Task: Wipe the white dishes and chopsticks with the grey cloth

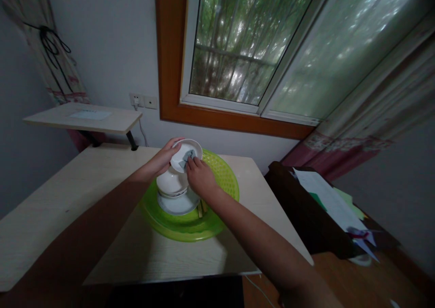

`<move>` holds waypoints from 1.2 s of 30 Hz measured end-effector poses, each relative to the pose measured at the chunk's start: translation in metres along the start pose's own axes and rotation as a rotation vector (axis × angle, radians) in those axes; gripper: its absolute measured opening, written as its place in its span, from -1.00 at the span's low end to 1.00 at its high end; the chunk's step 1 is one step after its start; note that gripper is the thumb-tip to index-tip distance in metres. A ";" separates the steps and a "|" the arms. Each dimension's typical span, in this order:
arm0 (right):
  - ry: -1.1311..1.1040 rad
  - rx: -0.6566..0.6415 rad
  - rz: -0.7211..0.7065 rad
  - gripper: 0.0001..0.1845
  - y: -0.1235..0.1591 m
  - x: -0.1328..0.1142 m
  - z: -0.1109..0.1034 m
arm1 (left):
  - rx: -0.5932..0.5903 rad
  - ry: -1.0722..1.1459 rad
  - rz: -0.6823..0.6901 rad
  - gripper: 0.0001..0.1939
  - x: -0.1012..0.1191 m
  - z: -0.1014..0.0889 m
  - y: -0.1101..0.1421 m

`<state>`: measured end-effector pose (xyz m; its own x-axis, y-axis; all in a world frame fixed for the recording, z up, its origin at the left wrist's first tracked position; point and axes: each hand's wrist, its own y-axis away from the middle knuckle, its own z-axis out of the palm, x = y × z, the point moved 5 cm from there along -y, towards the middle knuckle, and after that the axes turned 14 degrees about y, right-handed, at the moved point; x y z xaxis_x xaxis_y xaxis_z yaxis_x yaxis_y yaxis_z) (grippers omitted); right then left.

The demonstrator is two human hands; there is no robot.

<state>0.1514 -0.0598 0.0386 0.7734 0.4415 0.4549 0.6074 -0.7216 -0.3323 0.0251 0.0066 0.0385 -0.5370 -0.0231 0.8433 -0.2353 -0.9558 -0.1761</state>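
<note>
My left hand (167,156) grips the rim of a small white bowl (193,145), tilted so its inside faces me. Pressed into that bowl is a grey-blue cloth (186,157), pinched in the fingers of my right hand (200,174). Below them, stacked white bowls (171,183) rest on a white plate (178,204). The plate sits in a round green plastic basket (190,235) with a perforated side. Beside the plate, partly under my right wrist, lie some yellowish sticks that look like chopsticks (200,209).
The basket stands on a pale wooden desk (112,208). A raised shelf (84,117) with a paper on it is at the left back. Behind are a wall socket (136,100) and a window (238,45). To the right, a dark brown piece of furniture (295,208) carries papers (326,194).
</note>
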 end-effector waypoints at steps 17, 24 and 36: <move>-0.187 0.054 -0.034 -0.19 -0.012 -0.015 0.006 | 0.058 0.024 0.073 -0.52 -0.017 -0.012 -0.001; -0.080 0.055 0.144 -0.09 -0.010 -0.011 0.009 | -0.014 0.075 0.071 -0.50 -0.020 -0.011 -0.003; -0.137 0.017 0.088 -0.48 -0.003 -0.013 0.006 | 0.031 -0.060 0.145 -0.50 -0.011 -0.013 0.001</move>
<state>0.1407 -0.0599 0.0288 0.8403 0.4467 0.3073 0.5387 -0.7516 -0.3806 0.0200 0.0096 0.0223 -0.5137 -0.1781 0.8393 -0.1336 -0.9497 -0.2833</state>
